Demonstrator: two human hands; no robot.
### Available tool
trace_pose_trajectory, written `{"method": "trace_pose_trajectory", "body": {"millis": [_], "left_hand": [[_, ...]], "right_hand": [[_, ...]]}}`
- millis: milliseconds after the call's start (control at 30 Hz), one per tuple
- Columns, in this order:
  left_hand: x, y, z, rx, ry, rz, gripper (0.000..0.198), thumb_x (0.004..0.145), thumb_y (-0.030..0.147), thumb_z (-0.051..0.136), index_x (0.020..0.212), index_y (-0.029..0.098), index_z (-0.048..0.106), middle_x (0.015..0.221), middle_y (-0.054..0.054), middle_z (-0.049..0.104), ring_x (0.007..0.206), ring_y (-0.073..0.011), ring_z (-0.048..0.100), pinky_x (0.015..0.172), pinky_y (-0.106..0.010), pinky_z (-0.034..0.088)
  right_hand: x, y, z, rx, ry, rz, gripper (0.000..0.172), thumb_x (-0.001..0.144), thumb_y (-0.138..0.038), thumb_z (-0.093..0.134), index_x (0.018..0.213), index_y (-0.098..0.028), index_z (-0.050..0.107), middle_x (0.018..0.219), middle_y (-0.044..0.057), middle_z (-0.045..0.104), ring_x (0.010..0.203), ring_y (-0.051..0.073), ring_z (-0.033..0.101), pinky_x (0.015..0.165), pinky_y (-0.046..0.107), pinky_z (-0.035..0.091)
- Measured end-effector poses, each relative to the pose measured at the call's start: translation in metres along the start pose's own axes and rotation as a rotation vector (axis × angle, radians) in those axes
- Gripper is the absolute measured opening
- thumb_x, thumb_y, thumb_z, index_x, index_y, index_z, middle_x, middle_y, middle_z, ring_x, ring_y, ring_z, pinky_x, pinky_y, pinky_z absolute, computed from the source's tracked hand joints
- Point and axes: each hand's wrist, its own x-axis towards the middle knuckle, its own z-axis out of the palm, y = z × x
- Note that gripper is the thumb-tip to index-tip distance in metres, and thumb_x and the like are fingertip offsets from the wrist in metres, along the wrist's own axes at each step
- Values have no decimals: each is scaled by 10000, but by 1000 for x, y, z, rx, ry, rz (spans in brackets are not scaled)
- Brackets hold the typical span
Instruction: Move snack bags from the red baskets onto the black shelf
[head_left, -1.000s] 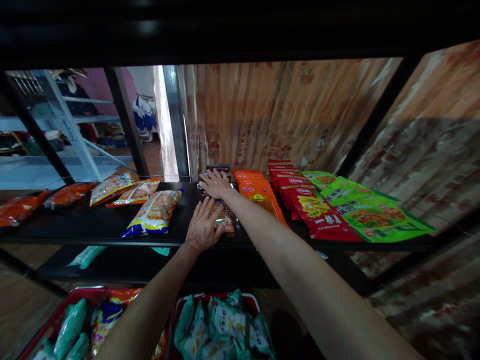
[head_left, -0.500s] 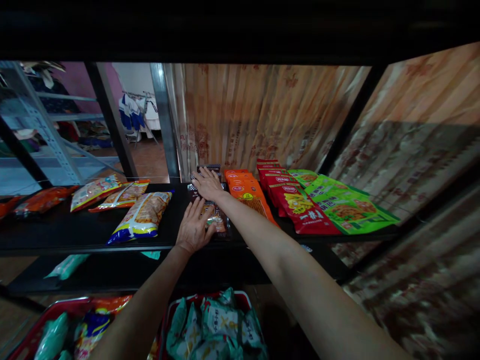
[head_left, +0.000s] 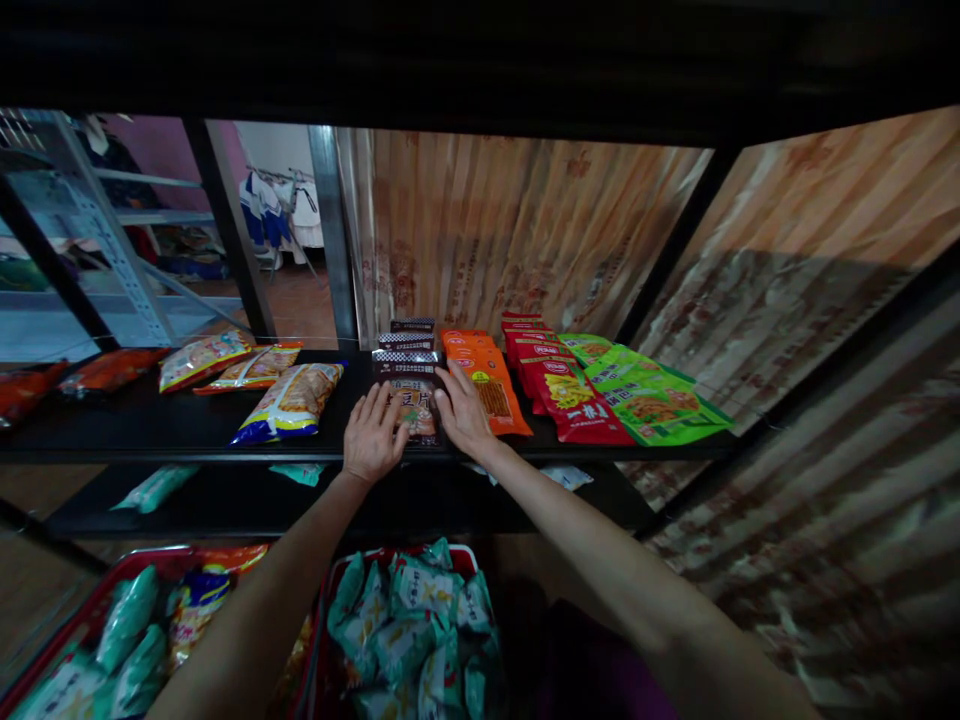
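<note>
A row of dark brown snack packets lies overlapped on the black shelf, front to back. My left hand rests at the left edge of the front packet, fingers outstretched. On the packet's right edge lies my right hand, fingers extended, between it and the orange snack packets. Neither hand grips anything. To the right are overlapped red snack packets and green snack packets.
Left on the shelf lie a blue-and-yellow snack bag and several others. A lower shelf holds teal packets. Below stand a red basket of mixed snacks and another basket full of teal packets. A curtain hangs behind.
My right hand has drawn back from the rear of the brown packets to the front one's right edge. My left hand has shifted slightly left. The brown packets show more fully.
</note>
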Motion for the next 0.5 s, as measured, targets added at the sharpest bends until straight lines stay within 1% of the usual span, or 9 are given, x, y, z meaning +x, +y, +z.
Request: {"method": "trace_pose_trajectory", "body": {"millis": [67,167,267,367,500], "left_hand": [[-7,-1,-3,5,3,-39,488,891,339,458,1321,115,520,1449,-167,418,1359,-305,352,1087,-467,303],[-18,-3,-8,0,6,-79,474,896,310,448,1312,96,521,1439,-181,427,1361,-300,351,1092,-460,307],[-31,-2,-15,-14,5,-79,437,905,257,425,1298,94,524,1428,-186,441,1364,-287,348,1097,-464,309],[-51,7,-23,-35,18,-64,415,904,206,416,1291,90,514,1417,-191,453,1374,-276,332,1098,-469,318],[-90,29,-33,-106,-2,-32,419,902,164,412,1312,101,472,1417,-191,450,1392,-255,299,1078,-455,362]], "right_hand": [[-21,2,-5,12,-5,28,486,957,-374,302,1327,-116,485,1466,157,382,1396,235,293,1136,454,283],[-46,1,-9,20,-20,48,484,953,-369,319,1314,-99,495,1456,181,386,1392,247,303,1135,457,285],[-65,-3,-10,32,-11,45,455,947,-349,344,1309,-123,500,1455,166,393,1389,246,308,1137,474,279],[-81,-10,-9,52,11,36,431,939,-317,363,1312,-145,498,1454,154,397,1383,239,320,1129,476,295],[-104,-20,-6,81,-14,9,417,931,-276,373,1310,-157,499,1445,150,410,1366,233,348,1115,475,323]]}}
